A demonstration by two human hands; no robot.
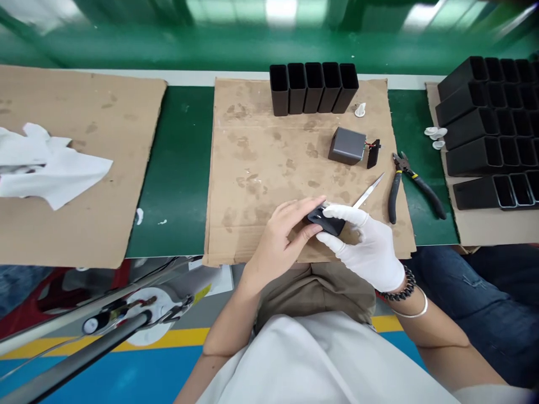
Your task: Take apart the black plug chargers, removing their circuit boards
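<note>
My bare left hand (281,237) grips a small black plastic housing (332,224) at its left end, above the front of the cardboard sheet. The white-gloved thumb and fingers of my right hand (370,244) are closed on the same housing from the right. Just beyond the right fingers lies a thin metal file (368,191), its near end hidden by that hand. Farther back, a dark grey box (347,146) rests on its side, with a small black end plate (373,154) attached by thin wires. Diagonal cutters (402,168) with black handles lie open to the right.
Several open black tubes (314,90) stand in a row at the back of the cardboard (252,213). More black tubes (475,151) are stacked at right beside white finger cots (435,133). White cloth (63,168) lies on the left cardboard. Another person's jeans (471,303) show at right.
</note>
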